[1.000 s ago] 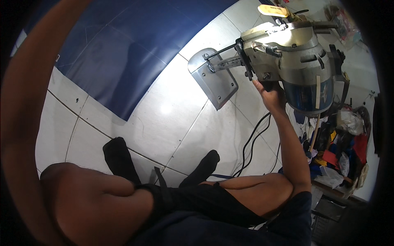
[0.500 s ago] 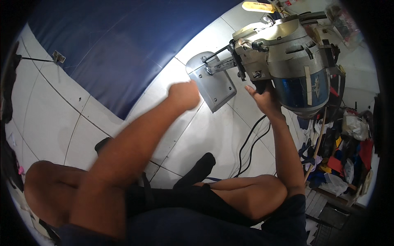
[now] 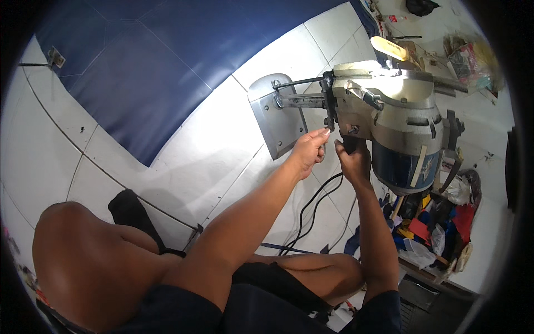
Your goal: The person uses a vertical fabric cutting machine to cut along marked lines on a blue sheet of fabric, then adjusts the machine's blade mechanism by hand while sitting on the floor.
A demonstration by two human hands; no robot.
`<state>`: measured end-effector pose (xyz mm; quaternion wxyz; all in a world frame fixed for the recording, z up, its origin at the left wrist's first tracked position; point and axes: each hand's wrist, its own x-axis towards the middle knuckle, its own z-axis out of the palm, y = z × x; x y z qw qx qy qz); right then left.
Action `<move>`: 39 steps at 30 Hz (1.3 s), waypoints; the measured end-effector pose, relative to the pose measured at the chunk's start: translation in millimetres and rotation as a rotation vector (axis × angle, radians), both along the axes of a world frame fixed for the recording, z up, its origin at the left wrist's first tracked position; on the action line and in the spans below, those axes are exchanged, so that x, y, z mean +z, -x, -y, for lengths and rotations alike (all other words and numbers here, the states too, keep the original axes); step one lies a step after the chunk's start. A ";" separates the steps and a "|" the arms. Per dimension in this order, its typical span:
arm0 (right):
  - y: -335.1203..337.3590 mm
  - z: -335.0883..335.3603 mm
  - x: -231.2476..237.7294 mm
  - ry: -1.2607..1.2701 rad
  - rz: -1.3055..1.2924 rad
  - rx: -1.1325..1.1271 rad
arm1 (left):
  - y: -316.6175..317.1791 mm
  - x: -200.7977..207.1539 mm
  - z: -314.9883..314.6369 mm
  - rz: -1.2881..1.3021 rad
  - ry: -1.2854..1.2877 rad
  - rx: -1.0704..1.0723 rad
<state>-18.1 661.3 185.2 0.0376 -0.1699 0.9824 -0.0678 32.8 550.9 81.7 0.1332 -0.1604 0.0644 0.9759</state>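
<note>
A straight-knife fabric cutting machine (image 3: 403, 161) with a blue and silver motor lies tipped over, its grey base plate (image 3: 278, 117) toward the left. My right hand (image 3: 356, 163) is closed round a dark part under the machine, thumb raised; the gripped part is mostly hidden. My left hand (image 3: 309, 151) is closed in a pinch at the lower end of a black upright bar (image 3: 330, 106) on the machine. A thin rod and a flat metal post link that end to the base plate. On the machine's far side sticks out a yellow handle (image 3: 389, 48).
Dark blue sheeting (image 3: 150, 61) covers the far left over white floor tiles (image 3: 217, 172). A black cable (image 3: 303, 217) runs below the machine. At the right lies a heap of cloth scraps and plastic bags (image 3: 423, 228). My bent legs are close in front.
My left hand has moved right, from beside the base plate to the black bar. The machine appears lower in view, and my right hand still grips it.
</note>
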 end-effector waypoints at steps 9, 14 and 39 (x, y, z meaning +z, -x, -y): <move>-3.8 6.3 -9.4 -0.155 -0.058 -0.261 | 1.0 -0.5 -9.3 0.030 -0.110 -0.004; 0.4 1.6 -12.2 -0.135 -0.044 -0.293 | 2.9 -3.3 -5.2 0.014 -0.154 -0.026; -3.8 13.9 -6.2 -0.052 -0.040 -0.262 | 7.4 -12.1 -2.5 -0.083 -0.044 -0.045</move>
